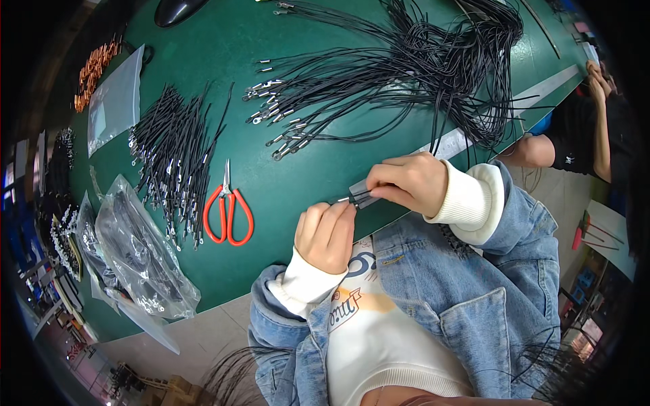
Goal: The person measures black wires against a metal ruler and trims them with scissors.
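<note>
Right hand (409, 181) and left hand (326, 233) pinch black cable (359, 197)

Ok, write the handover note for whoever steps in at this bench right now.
Left hand: pinching the metal tip of a black wire.
Right hand: gripping the same wire just behind the tip, with a small grey piece.
On the green table: a big tangle of long black wires ahead, a bundle of short wires to the left, red-handled scissors lying untouched, bagged parts at the near-left edge.
Done count cannot be told; the one wire is mid-work.
</note>
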`<state>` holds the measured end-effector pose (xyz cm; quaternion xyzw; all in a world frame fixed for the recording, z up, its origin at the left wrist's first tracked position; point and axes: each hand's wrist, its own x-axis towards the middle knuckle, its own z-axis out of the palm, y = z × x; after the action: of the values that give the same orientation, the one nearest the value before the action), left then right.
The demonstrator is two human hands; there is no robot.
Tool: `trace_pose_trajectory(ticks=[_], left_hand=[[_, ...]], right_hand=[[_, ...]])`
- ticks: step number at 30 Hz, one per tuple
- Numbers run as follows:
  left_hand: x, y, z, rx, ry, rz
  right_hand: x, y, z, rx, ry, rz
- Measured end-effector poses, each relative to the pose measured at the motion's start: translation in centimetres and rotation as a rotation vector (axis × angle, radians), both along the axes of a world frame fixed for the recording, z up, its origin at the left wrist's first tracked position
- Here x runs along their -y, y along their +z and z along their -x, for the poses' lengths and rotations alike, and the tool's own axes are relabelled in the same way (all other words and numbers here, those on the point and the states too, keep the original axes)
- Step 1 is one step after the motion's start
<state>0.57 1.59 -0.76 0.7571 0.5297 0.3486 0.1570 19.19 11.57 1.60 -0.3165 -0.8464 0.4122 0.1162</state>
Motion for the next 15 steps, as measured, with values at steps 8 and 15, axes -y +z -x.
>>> trace_pose_trajectory(ticks=[8, 15], left_hand=[[0.41, -0.32, -0.29, -0.105, -0.034, -0.084], [0.26, -0.35, -0.88, -0.132, 0.071, -0.121]], right_hand=[[0.30, 0.43, -0.26, 0.070, -0.027, -0.095], [0.21, 0.63, 0.15, 0.158, -0.005, -0.148]])
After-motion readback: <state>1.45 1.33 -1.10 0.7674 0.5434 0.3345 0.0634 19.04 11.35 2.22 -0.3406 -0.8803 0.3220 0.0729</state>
